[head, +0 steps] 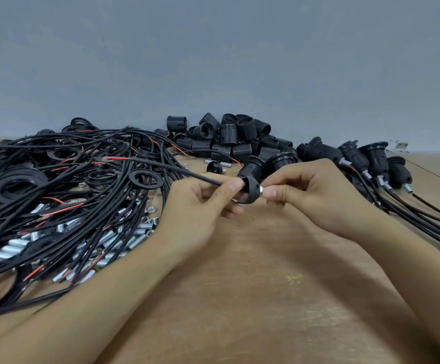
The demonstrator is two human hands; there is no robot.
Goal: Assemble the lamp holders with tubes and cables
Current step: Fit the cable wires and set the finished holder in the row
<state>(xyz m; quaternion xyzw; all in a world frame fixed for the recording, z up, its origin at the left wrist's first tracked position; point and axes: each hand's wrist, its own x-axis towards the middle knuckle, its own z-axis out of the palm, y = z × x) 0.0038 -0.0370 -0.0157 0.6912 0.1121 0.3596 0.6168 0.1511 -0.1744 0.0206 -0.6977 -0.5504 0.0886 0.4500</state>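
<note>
Hands (239,198) pinch black cap (249,189) and tube (263,190).

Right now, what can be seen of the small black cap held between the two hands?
The black cap is a small domed piece, plastic by its look, held above the wooden table. The left hand pinches its left side, thumb on top. A short silvery tube sticks out of its right end, pinched by the right hand. A black cable runs from its left side toward the cable pile. Its underside is hidden.

No readable text, labels or numbers anywhere.
</note>
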